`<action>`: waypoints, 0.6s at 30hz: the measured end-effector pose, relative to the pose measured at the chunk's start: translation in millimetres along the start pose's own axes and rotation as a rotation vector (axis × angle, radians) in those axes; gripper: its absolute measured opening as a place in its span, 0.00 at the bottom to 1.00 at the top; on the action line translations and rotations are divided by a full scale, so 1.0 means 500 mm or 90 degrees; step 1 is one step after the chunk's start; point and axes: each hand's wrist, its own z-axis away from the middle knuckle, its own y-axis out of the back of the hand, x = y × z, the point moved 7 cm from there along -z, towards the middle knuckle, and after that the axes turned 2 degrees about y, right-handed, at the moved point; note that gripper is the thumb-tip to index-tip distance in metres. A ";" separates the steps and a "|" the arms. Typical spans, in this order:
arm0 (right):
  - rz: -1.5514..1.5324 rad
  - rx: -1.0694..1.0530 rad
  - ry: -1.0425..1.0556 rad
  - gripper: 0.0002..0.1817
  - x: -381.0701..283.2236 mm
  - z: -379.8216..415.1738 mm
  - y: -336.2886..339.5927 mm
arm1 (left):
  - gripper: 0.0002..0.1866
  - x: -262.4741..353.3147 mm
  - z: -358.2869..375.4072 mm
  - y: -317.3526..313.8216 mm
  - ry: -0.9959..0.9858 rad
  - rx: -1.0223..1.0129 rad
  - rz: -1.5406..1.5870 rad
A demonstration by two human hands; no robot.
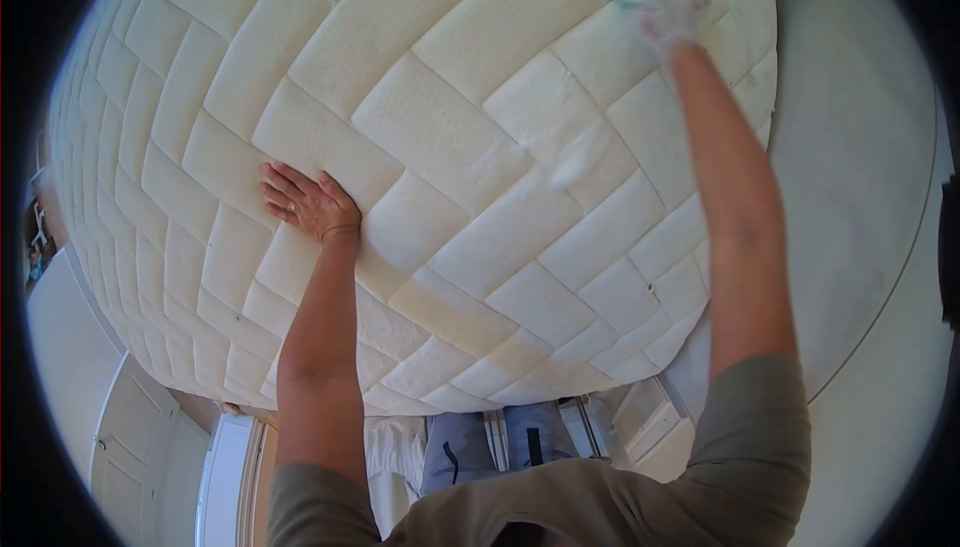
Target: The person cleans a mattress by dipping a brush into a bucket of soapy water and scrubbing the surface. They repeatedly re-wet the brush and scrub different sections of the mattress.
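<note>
A large cream quilted mattress fills most of the view. My left hand lies flat on it with the fingers spread. Toward the far right part of the mattress, my right hand is covered in white foam and blurred by motion. Something greenish shows at its left edge, under the foam, too unclear to name. A smear of white foam lies on the quilting between my two hands, and a yellowish stain runs across the near part.
A pale wall or panel stands to the right of the mattress. At the lower left is a white door. My legs in grey trousers show below the mattress's near edge, beside a white cloth.
</note>
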 end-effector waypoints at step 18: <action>0.225 0.155 0.034 0.12 -0.100 0.151 -0.007 | 0.36 0.013 -0.001 0.001 0.005 -0.014 0.015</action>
